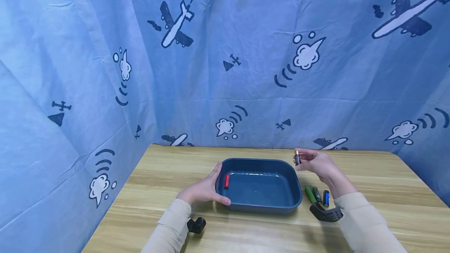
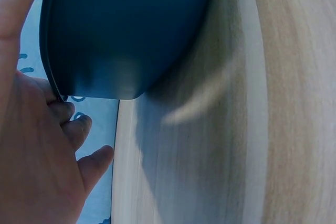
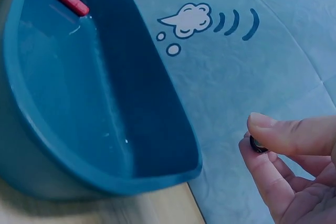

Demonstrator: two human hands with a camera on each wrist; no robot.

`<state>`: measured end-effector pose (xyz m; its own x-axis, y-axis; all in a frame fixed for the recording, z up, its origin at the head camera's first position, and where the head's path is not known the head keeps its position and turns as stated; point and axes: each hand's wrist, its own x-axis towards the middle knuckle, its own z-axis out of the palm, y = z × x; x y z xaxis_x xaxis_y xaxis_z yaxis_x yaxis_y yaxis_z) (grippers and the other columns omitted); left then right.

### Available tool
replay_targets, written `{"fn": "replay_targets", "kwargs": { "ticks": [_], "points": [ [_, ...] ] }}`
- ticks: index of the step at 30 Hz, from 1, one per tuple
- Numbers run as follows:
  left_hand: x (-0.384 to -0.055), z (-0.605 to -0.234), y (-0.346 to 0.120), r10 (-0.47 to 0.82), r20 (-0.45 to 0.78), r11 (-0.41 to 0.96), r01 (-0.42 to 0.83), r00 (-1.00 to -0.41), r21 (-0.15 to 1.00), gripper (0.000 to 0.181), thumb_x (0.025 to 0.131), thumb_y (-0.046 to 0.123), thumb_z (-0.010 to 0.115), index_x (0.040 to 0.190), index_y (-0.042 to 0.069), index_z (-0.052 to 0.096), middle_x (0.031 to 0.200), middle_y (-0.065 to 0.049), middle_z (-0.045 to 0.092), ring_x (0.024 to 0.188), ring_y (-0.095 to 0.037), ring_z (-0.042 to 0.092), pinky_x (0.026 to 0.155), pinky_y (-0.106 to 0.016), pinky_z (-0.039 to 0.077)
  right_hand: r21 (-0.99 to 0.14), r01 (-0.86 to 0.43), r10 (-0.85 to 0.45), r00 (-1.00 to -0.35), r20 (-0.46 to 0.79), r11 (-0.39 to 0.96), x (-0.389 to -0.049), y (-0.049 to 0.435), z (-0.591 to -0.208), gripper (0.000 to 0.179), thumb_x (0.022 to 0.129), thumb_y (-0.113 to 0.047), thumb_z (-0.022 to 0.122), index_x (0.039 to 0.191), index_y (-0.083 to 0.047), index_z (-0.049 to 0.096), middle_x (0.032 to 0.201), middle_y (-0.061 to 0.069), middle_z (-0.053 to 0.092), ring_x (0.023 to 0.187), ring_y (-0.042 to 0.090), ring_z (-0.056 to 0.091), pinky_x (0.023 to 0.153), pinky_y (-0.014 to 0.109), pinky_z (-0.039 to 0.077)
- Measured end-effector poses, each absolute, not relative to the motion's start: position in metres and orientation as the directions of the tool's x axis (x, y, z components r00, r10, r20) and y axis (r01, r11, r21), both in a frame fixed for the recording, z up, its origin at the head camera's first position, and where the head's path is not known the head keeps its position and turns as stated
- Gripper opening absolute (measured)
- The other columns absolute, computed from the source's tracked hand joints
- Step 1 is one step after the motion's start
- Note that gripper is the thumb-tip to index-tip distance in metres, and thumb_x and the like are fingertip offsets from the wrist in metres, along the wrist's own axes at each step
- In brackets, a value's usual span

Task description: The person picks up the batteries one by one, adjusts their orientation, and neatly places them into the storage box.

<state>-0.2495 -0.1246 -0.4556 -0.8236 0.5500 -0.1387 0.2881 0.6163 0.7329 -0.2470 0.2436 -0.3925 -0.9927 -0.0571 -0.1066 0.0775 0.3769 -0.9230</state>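
Note:
A dark blue rectangular basin (image 1: 260,207) stands on the table, with a red battery (image 1: 226,181) lying inside near its left end. My left hand (image 1: 203,189) holds that end, thumb at the near rim and fingers round the far corner. In the left wrist view the fingers lie along the outside of the basin wall (image 2: 126,30). Beyond the basin's right end, my right hand (image 1: 318,164) pinches a black battery with a copper-coloured top (image 1: 297,157) above the table. The right wrist view shows only one end of this battery (image 3: 257,145) between thumb and fingers.
On the table (image 1: 158,175), right of the basin, lie a green battery (image 1: 310,195), a dark battery (image 1: 317,195) and a blue-and-black battery (image 1: 326,198), close to the right wrist's black camera mount (image 1: 325,214). A blue patterned curtain (image 1: 246,69) hangs behind the table and at its sides.

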Motion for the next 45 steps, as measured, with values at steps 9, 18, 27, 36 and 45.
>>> {"fn": "replay_targets", "kwargs": {
  "ticks": [9,18,27,36,45],
  "points": [
    [-0.249,-0.455,-0.124,0.547,-0.133,0.618,0.291,-0.826,0.730,0.125,0.065,0.045,0.081,0.149,0.014,-0.004,0.155,-0.003,-0.006,0.140,-0.020,0.005,0.110,-0.043,0.016,-0.936,0.060,-0.068,-0.994,-0.089,0.346,-0.252,0.232,-0.393,0.068,0.077,0.005,0.070,0.136,0.010,0.037,0.116,0.025,0.057,0.090,0.014,0.062,0.082,0.030,0.050],
    [-0.249,-0.454,-0.125,0.551,-0.128,0.610,0.293,-0.825,0.737,0.124,0.066,0.044,0.082,0.149,0.011,-0.004,0.155,-0.005,-0.006,0.140,-0.022,0.004,0.110,-0.044,0.016,-0.945,0.076,-0.065,-0.993,-0.102,0.317,-0.256,0.222,-0.390,0.068,0.076,0.006,0.070,0.135,0.009,0.039,0.117,0.026,0.056,0.091,0.015,0.062,0.082,0.030,0.050],
    [-0.250,-0.456,-0.125,0.555,-0.131,0.616,0.299,-0.822,0.729,0.128,0.062,0.052,0.081,0.149,0.012,-0.005,0.155,-0.004,-0.006,0.140,-0.022,0.004,0.110,-0.044,0.016,-0.963,0.052,-0.085,-0.993,-0.077,0.264,-0.261,0.212,-0.390,0.065,0.076,0.010,0.068,0.134,0.011,0.039,0.108,0.020,0.060,0.086,0.012,0.062,0.076,0.023,0.050],
    [-0.250,-0.456,-0.126,0.552,-0.135,0.622,0.299,-0.823,0.724,0.127,0.062,0.052,0.080,0.150,0.013,-0.004,0.155,-0.003,-0.006,0.140,-0.022,0.005,0.110,-0.044,0.017,-0.969,0.070,-0.085,-0.992,-0.092,0.235,-0.266,0.202,-0.393,0.066,0.075,0.010,0.069,0.134,0.010,0.040,0.107,0.019,0.058,0.085,0.013,0.062,0.077,0.026,0.051],
    [-0.250,-0.458,-0.125,0.545,-0.130,0.622,0.296,-0.828,0.725,0.127,0.062,0.053,0.081,0.150,0.014,-0.003,0.155,-0.002,-0.005,0.140,-0.021,0.006,0.109,-0.045,0.018,-0.976,0.107,-0.087,-0.988,-0.125,0.190,-0.271,0.193,-0.396,0.067,0.075,0.009,0.070,0.135,0.008,0.040,0.107,0.017,0.057,0.086,0.014,0.062,0.082,0.032,0.051]
  ]
}}
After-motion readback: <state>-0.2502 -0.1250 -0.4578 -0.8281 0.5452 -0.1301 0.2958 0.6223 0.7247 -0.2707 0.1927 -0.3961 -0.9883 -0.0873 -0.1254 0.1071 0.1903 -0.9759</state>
